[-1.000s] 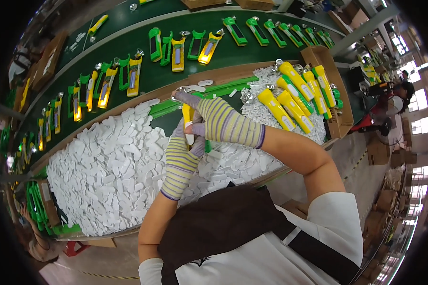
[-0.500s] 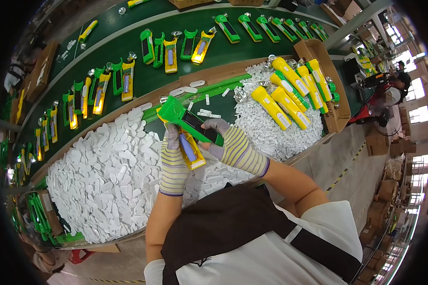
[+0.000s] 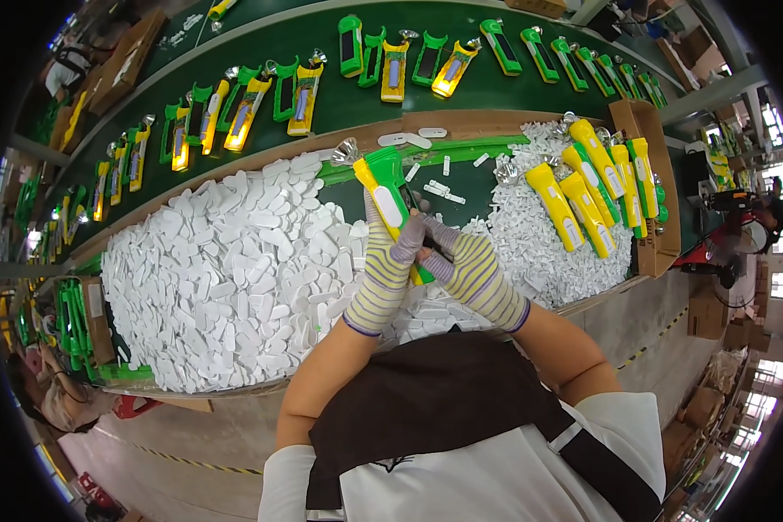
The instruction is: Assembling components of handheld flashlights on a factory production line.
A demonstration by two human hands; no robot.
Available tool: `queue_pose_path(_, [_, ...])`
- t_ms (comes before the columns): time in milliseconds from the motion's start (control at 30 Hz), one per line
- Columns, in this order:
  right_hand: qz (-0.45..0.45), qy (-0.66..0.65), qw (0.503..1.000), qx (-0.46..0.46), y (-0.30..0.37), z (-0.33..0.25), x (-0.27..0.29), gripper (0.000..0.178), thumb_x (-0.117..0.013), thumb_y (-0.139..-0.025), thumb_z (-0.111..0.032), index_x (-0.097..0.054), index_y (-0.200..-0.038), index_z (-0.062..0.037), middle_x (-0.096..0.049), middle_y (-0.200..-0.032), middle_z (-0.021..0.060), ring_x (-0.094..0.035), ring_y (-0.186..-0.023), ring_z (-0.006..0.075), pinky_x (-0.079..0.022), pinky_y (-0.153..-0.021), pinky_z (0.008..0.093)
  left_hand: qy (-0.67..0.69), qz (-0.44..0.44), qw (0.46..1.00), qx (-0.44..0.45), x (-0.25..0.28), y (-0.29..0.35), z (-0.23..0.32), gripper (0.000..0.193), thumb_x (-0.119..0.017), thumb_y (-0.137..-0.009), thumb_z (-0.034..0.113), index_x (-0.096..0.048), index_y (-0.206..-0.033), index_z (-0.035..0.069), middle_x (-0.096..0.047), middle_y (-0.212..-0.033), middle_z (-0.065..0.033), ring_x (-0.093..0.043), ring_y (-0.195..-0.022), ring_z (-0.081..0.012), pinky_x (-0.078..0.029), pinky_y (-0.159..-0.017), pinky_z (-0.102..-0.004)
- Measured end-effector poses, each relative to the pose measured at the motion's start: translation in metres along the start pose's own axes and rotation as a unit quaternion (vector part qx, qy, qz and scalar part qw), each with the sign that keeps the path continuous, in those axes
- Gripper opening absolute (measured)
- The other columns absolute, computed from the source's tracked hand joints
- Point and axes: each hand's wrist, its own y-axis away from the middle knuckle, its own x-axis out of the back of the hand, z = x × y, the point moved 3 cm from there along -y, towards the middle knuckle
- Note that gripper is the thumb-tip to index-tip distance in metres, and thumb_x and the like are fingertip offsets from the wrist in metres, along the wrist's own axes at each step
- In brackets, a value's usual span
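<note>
A yellow and green flashlight (image 3: 384,183) is held in front of me over the worktable, its shiny reflector at the upper left. Its two half-shells are together, with a white oval panel on the yellow side. My left hand (image 3: 386,261), in a striped fingerless glove, is wrapped round the body from the left. My right hand (image 3: 463,259), gloved alike, closes on the lower part from the right. The hands meet there and hide some of the handle. Below and left of them spreads a pile of white oval plastic pieces (image 3: 226,278).
Small white parts (image 3: 518,226) heap up at right, with several yellow-green flashlights (image 3: 557,209) on top. A cardboard box side (image 3: 659,191) bounds them. Beyond, a green conveyor (image 3: 461,100) carries opened flashlights and green shells. Green pieces (image 3: 74,317) stand at far left.
The green shell has come together with the yellow half. My hands have turned the flashlight so its yellow side and white panel show. The whole view has shifted.
</note>
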Motion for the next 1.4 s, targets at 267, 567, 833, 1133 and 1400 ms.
queue_pose_path(267, [0.022, 0.062, 0.974, 0.215, -0.052, -0.015, 0.068, 0.053, -0.044, -0.089, -0.051, -0.063, -0.071, -0.0048, -0.062, -0.067, 0.0093, -0.061, -0.065, 0.0287, -0.048, -0.062, 0.0363, -0.134, -0.246, 0.946, 0.163, -0.066, 0.032, 0.021, 0.065, -0.059, -0.077, 0.005, -0.026, -0.133, 0.007, -0.048, -0.088, -0.0022, -0.050, -0.076, -0.0118, -0.046, -0.065, -0.0244])
queue_pose_path(567, [-0.061, 0.514, 0.814, -0.264, -0.123, 0.130, 0.153, 0.047, -0.057, -0.080, -0.052, -0.069, -0.094, -0.0090, -0.066, -0.088, 0.0158, -0.064, -0.087, 0.0290, -0.049, -0.079, 0.0385, 0.138, -0.084, 0.944, 0.289, -0.024, -0.012, 0.019, 0.061, -0.071, -0.077, 0.040, -0.044, -0.125, 0.016, -0.057, -0.097, -0.0037, -0.059, -0.089, -0.0175, -0.051, -0.079, -0.0368])
queue_pose_path(833, [0.072, 0.395, 0.909, -0.109, -0.115, 0.106, 0.126, 0.023, -0.057, -0.087, -0.024, -0.057, -0.096, -0.0035, -0.065, -0.080, 0.0121, -0.064, -0.073, 0.0259, -0.050, -0.069, 0.0369, 0.097, -0.083, 0.966, 0.227, -0.010, -0.012, 0.027, 0.048, -0.071, -0.078, 0.028, -0.045, -0.115, 0.010, -0.059, -0.100, -0.0093, -0.056, -0.086, -0.0153, -0.051, -0.072, -0.0274])
queue_pose_path(1133, [0.074, -0.309, 0.947, 0.046, -0.036, 0.024, 0.010, 0.012, -0.065, -0.083, -0.010, -0.062, -0.091, -0.0021, -0.055, -0.117, 0.0087, -0.055, -0.097, 0.0137, -0.044, -0.087, 0.0268, 0.019, -0.110, 0.986, 0.126, -0.013, -0.003, 0.027, 0.061, -0.063, -0.078, 0.003, -0.032, -0.130, 0.011, -0.054, -0.103, -0.0054, -0.058, -0.089, -0.0157, -0.050, -0.078, -0.0294])
queue_pose_path(1400, [0.103, -0.459, 0.882, -0.003, -0.038, 0.033, -0.004, 0.027, -0.071, -0.076, -0.006, -0.050, -0.094, -0.0049, -0.055, -0.098, 0.0057, -0.054, -0.091, 0.0118, -0.046, -0.080, 0.0236, -0.079, -0.140, 0.984, 0.079, -0.011, -0.002, 0.026, 0.071, -0.063, -0.077, -0.002, -0.028, -0.137, 0.012, -0.049, -0.118, -0.0057, -0.053, -0.103, -0.0149, -0.047, -0.085, -0.0281])
